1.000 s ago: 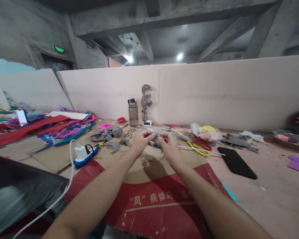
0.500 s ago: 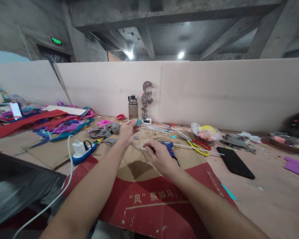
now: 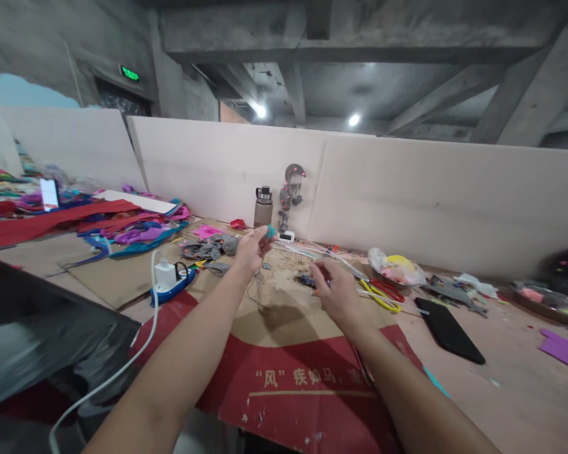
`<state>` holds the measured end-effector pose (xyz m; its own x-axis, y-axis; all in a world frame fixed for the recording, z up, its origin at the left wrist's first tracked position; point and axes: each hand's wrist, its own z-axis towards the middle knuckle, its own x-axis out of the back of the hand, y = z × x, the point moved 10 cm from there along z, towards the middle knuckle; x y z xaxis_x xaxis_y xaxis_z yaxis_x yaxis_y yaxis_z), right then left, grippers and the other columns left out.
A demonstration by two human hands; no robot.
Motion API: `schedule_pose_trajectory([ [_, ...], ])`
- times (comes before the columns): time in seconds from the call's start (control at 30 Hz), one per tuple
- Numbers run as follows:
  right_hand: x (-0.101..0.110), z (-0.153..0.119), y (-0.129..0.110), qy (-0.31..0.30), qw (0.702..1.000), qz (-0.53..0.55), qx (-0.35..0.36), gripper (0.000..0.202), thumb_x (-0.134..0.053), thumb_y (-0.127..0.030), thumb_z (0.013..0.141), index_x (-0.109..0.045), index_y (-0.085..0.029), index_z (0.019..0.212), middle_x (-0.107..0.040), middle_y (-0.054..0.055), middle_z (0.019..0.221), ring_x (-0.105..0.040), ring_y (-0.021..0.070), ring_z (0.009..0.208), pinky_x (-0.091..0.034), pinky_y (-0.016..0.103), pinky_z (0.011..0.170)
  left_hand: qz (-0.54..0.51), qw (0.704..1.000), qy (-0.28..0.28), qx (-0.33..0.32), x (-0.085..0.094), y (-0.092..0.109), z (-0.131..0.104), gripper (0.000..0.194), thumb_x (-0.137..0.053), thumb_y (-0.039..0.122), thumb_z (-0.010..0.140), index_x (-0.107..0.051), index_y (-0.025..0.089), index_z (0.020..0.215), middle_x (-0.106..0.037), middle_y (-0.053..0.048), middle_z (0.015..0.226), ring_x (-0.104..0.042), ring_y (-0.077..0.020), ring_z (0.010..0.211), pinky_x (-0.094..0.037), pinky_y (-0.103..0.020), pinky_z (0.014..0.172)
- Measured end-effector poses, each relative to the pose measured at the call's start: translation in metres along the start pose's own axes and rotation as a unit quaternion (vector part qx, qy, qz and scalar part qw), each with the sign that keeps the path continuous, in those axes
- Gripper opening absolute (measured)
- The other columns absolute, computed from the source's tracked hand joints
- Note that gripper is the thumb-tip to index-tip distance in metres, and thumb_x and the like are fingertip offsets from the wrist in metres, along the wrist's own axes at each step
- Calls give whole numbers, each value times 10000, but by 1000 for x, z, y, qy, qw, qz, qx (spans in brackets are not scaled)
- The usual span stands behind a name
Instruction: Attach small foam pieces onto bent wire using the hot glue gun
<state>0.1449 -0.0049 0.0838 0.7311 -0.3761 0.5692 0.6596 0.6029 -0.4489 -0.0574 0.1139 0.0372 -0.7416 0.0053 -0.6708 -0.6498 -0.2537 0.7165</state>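
Note:
My left hand pinches a small teal piece between thumb and fingertips, above the table; whether it is felt or paper I cannot make out. Thin strands hang below that hand. Curled over a blue hot glue gun, my right hand hides most of it; a bit of blue and orange shows by the fingers. A clear glue stick runs out to the right behind the hand. Beneath both hands lies a red and brown cardboard sheet.
Yellow-handled scissors and a black phone lie to the right, near a bagged bowl. A bottle and a grey hanging ornament stand behind. A blue power strip with a white cable is left; coloured fabric scraps lie beyond.
My right hand has moved right onto the glue gun and closed around it. My left hand keeps the teal piece at about the same spot. The view has shifted slightly.

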Motion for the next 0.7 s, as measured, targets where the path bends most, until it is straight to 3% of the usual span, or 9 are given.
schedule_pose_trajectory([
  [0.17,-9,-1,91,-47,979,-150,-133,211,-622,-372,734,-553,-213,614,-593,52,601,-525,181,577,-355,292,570,10,1000,-20,12,-8,-4,-4,133,-695,213,736,-625,140,822,-672,8,687,-650,-97,579,-474,-171,483],
  [0.27,-20,-14,121,-59,981,-106,-154,261,-702,-323,611,-486,-236,492,-529,30,489,-438,146,462,-295,285,501,21,999,-30,5,-13,-3,-5,145,-698,219,731,-628,133,823,-669,-3,686,-640,-91,558,-366,-137,393],
  [0.37,-31,-21,135,-55,980,-59,-184,284,-678,-188,533,-429,-241,406,-458,-3,392,-353,107,394,-245,270,457,41,998,-49,-2,-18,-5,-7,165,-716,219,706,-626,115,798,-672,-27,700,-628,-84,534,-187,-129,323],
  [0.43,-37,-21,139,-59,976,-51,-204,289,-656,-144,505,-420,-240,370,-433,-14,360,-329,97,371,-226,265,436,60,996,-62,0,-21,-10,-9,180,-728,224,692,-630,106,786,-679,-46,717,-624,-85,528,-140,-139,319],
  [0.7,-33,-31,147,-85,945,49,-311,194,-653,-294,609,-544,-213,470,-474,-8,380,-402,123,348,-258,250,370,105,991,-72,27,-23,-29,-12,198,-754,248,673,-633,122,768,-683,-48,750,-655,-108,581,-124,-159,327],
])
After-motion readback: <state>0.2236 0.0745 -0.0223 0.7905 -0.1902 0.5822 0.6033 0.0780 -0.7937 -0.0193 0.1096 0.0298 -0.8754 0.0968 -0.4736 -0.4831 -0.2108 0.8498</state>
